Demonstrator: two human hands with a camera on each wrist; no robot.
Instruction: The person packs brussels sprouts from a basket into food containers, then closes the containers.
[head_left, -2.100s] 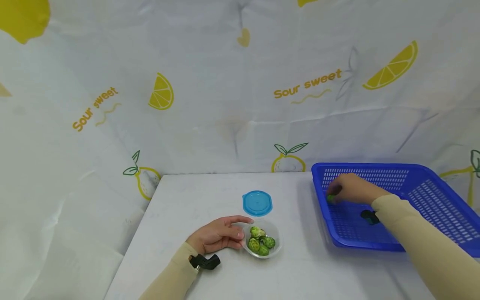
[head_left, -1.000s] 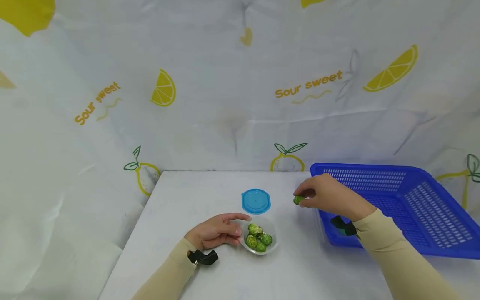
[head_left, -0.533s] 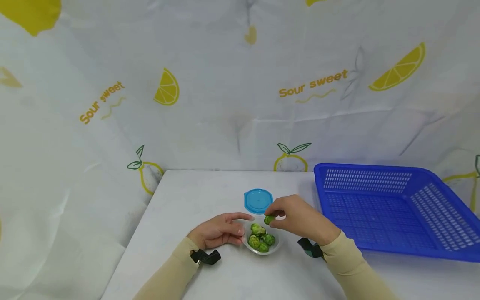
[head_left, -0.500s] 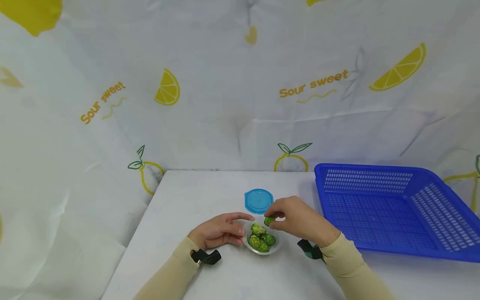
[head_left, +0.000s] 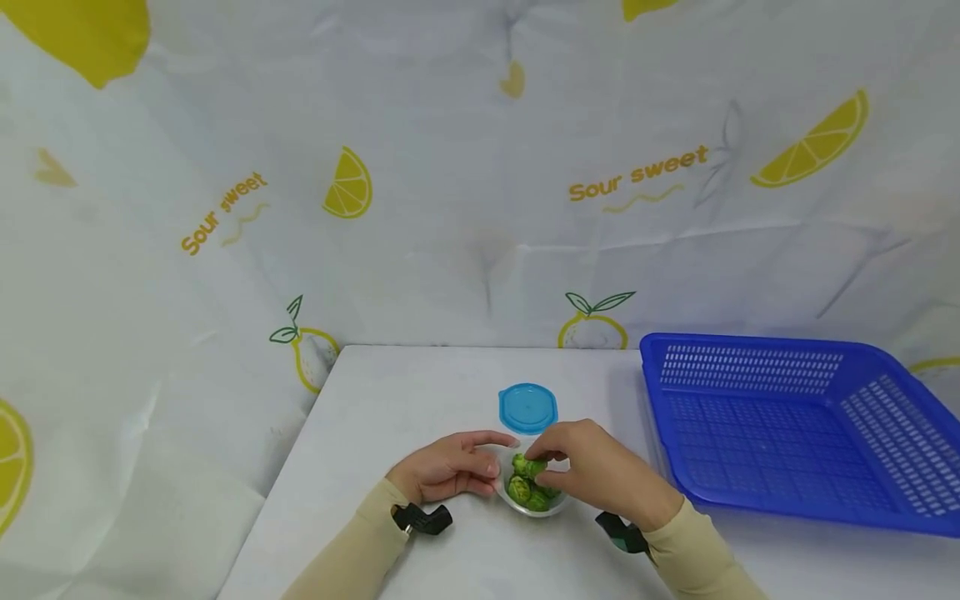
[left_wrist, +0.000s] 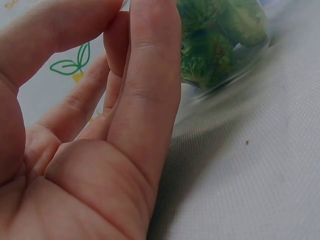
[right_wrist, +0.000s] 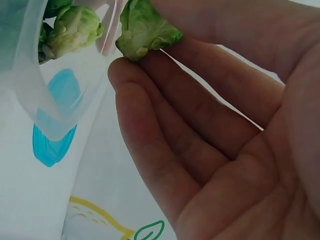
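Observation:
A clear plastic bowl (head_left: pixel 529 512) stands on the white table with several green Brussels sprouts (head_left: pixel 519 489) inside. My left hand (head_left: pixel 453 467) holds the bowl's left side between thumb and fingers; in the left wrist view the fingertips are partly cut off by the top edge. Thumb and fingers of my right hand (head_left: pixel 603 471) pinch one Brussels sprout (right_wrist: pixel 145 30), over the bowl's right part. From the head, that sprout is partly hidden behind the fingers. In the right wrist view it appears beside the bowl wall (right_wrist: pixel 30 80).
A blue round lid (head_left: pixel 528 408) lies flat just behind the bowl. To the right sits a large blue plastic basket (head_left: pixel 780 450) with slotted sides. Behind the table hangs a white cloth (head_left: pixel 465 208) printed with lemons. Black bands (head_left: pixel 423 518) are worn on both wrists.
My right hand carried the Brussels sprout out of the blue basket, leftward over the table, and has just lowered it to the bowl. The left hand stayed at the bowl.

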